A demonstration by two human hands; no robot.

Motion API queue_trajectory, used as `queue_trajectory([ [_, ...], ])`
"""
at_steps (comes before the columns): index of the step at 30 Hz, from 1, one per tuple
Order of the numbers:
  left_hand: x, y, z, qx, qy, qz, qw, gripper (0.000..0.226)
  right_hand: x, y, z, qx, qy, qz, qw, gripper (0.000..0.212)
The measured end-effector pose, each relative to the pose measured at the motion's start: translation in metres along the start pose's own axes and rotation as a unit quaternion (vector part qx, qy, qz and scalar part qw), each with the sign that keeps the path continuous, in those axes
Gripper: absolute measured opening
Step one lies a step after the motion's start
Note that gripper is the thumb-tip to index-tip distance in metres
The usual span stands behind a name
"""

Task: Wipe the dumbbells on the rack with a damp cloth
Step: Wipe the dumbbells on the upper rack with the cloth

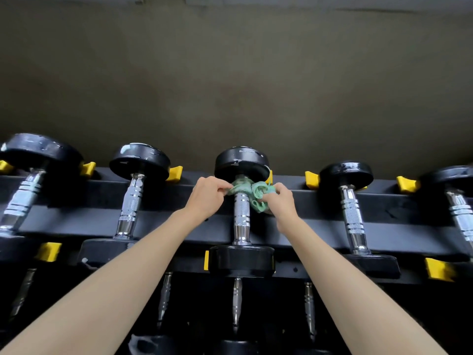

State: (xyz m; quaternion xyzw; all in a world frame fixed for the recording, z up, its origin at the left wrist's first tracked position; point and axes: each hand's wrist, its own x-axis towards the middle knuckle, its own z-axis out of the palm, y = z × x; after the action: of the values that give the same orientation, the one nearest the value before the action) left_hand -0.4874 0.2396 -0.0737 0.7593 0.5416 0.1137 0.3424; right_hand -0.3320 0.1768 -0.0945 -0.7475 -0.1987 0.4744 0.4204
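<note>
On the rack (163, 221) | limp green cloth (258, 192) wraps middle dumbbell (242, 163) at its chrome handle (242, 213) | left hand (207, 196) and right hand (281, 201) each pinch a cloth end | dumbbell likely heavy, steady

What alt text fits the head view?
The left hand and right hand pinch the ends of a green cloth looped round the chrome handle of the middle dumbbell, just under its far head. It lies among four others on a black rack with yellow cradles, below a plain grey wall.
</note>
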Motion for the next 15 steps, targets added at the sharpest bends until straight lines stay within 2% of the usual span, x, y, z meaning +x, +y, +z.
queue_trajectory([
  [6,-0.013,0.003,-0.005,0.029,-0.05,-0.016,0.998,0.028,-0.001,0.003,-0.004,-0.004,-0.025,0.047,0.999,0.029],
  [9,-0.021,0.005,-0.005,0.058,-0.074,0.005,0.996,0.036,-0.007,0.007,-0.006,-0.025,-0.032,0.075,0.996,0.016],
  [10,-0.024,0.006,-0.006,0.071,-0.082,0.011,0.994,0.02,-0.01,0.008,-0.007,-0.037,-0.033,0.085,0.995,0.011],
  [13,-0.032,0.011,-0.009,0.084,-0.098,0.014,0.992,0.028,-0.018,0.013,-0.008,-0.063,-0.04,0.103,0.992,0.009],
  [14,-0.035,0.012,-0.01,0.086,-0.101,0.017,0.991,0.045,-0.02,0.014,-0.008,-0.069,-0.043,0.106,0.991,0.01],
  [15,-0.038,0.012,-0.01,0.09,-0.11,0.026,0.99,0.042,-0.023,0.014,-0.009,-0.073,-0.046,0.109,0.99,0.01],
])
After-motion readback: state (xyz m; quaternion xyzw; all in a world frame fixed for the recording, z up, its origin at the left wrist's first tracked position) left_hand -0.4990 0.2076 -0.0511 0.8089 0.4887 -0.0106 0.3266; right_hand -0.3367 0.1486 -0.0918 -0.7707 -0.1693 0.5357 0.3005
